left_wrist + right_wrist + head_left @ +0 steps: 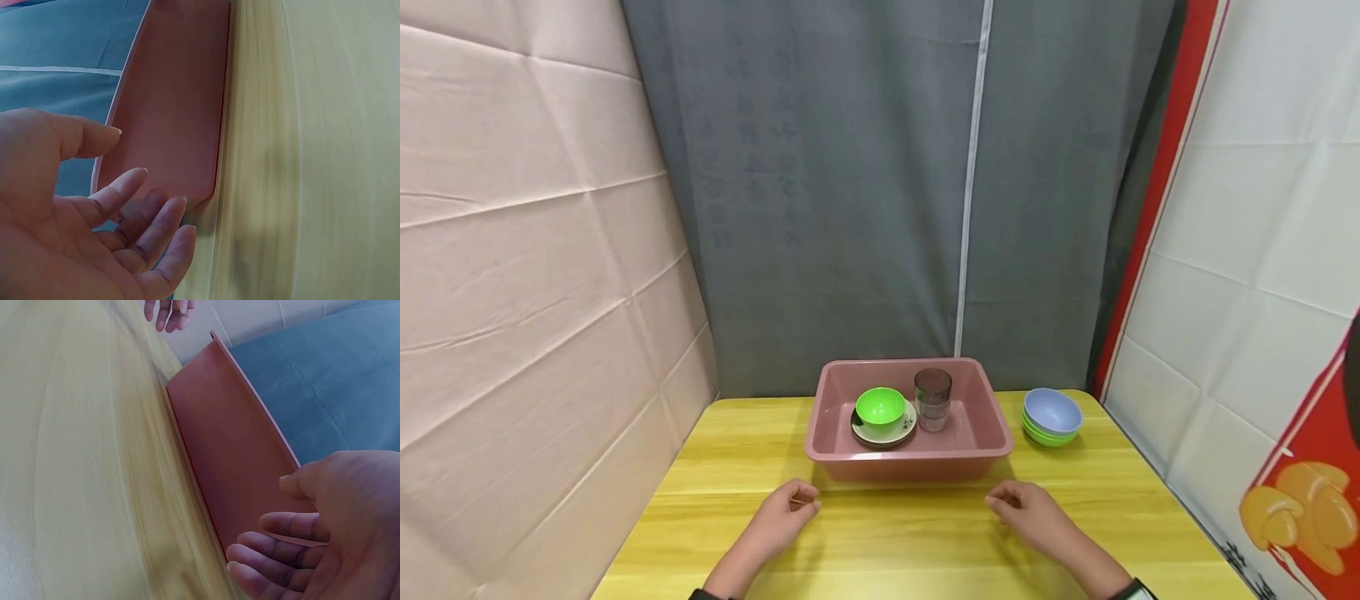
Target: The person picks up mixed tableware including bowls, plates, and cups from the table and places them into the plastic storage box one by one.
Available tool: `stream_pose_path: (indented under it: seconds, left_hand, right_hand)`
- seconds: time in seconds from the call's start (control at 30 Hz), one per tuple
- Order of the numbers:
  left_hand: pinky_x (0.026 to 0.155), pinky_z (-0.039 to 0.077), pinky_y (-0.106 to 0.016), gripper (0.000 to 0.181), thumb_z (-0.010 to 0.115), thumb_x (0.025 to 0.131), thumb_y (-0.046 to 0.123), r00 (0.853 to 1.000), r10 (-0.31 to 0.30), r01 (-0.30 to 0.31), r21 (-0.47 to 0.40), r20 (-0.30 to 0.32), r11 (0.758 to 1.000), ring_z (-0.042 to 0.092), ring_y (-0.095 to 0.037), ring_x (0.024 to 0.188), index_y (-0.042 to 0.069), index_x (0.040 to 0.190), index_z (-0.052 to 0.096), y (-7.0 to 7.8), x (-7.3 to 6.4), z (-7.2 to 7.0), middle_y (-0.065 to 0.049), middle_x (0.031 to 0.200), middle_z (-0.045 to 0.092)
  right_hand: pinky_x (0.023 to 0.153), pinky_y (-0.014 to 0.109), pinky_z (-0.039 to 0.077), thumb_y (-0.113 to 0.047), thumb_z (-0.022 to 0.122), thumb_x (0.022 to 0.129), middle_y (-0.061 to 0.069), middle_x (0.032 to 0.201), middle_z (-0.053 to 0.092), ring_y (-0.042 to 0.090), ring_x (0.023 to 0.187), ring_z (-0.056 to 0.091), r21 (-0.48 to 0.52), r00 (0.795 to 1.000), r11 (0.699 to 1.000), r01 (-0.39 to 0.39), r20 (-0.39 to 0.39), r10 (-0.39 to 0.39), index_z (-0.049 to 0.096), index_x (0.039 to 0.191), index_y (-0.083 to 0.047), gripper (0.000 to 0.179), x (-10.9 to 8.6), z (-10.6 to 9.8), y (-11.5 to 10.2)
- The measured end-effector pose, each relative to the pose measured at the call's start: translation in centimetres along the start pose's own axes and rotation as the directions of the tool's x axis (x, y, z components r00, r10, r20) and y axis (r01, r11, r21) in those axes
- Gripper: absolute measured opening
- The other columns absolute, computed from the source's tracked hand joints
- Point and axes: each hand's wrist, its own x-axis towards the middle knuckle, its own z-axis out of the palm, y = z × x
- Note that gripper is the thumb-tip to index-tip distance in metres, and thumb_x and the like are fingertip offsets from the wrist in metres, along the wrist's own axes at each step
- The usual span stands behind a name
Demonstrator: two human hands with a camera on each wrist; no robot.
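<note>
- I see a pink tub (pixel 910 472) on the yellow wooden table (pixel 730 467), at the back, right by the gray curtain (pixel 850 208).
- The person's left hand (pixel 788 510) is near the tub's front left corner. Its fingers are a bit bent, the thumb is apart from them, and it holds nothing.
- The right hand (pixel 1028 512) is near the front right corner. It is loosely bent too, thumb apart, with nothing in it.
- The tub's front wall stands between the hands and the dishes.
- Inside, a bright green bowl (pixel 881 407) sits on a white plate (pixel 884 435), and a dark rim shows under that. A see-through cup with a dark top (pixel 933 398) stands to the right.
- On the table, right of the tub, a blue bowl (pixel 1053 411) sits in green ones (pixel 1047 437).
- The plate has small dark marks, too tiny to read.
- The right wall has a red patch (pixel 1330 442) with a yellow food picture (pixel 1303 510).
</note>
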Motion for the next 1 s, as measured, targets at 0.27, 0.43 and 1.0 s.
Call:
stream_pose_path:
  seconds: [0.27, 0.43, 1.0]
  left_hand:
    - [0.091, 0.062, -0.048, 0.023, 0.075, 0.104, 0.014, 1.000, 0.004, -0.004, -0.009, 0.023, 1.000, 0.071, -0.026, 0.105, -0.001, 0.120, 0.070, -0.1, -0.1, 0.4, -0.005, 0.111, 0.072]
    - [0.092, 0.062, -0.050, 0.022, 0.074, 0.104, 0.013, 1.000, 0.008, -0.008, -0.018, 0.024, 1.000, 0.072, -0.027, 0.106, -0.002, 0.120, 0.070, 0.0, -0.2, 0.6, -0.005, 0.112, 0.073]
    - [0.094, 0.061, -0.054, 0.025, 0.072, 0.107, 0.016, 0.998, -0.012, 0.014, -0.030, 0.063, 0.999, 0.071, -0.028, 0.109, -0.003, 0.123, 0.070, -0.3, -0.9, 0.5, -0.006, 0.115, 0.073]
  right_hand:
    - [0.069, 0.031, 0.054, -0.024, 0.070, 0.110, 0.005, 0.094, 0.072, 0.017, 0.084, 0.065, -0.001, 0.996, 0.997, -0.077, -0.041, 0.077, 0.077, 0.111, -0.006, 0.019, 0.2, -0.8, 0.6]
    - [0.072, 0.035, 0.059, -0.022, 0.068, 0.111, 0.006, 0.093, 0.072, 0.022, 0.086, 0.070, 0.009, 0.984, 0.989, -0.146, -0.103, 0.146, 0.075, 0.107, -0.001, 0.023, 1.6, -4.1, 2.3]
    - [0.065, 0.036, 0.057, -0.032, 0.056, 0.112, 0.024, 0.086, 0.071, 0.040, 0.080, 0.073, -0.136, 0.941, 0.952, -0.273, -0.242, 0.235, 0.068, 0.090, 0.010, 0.049, 8.7, -16.5, 9.8]
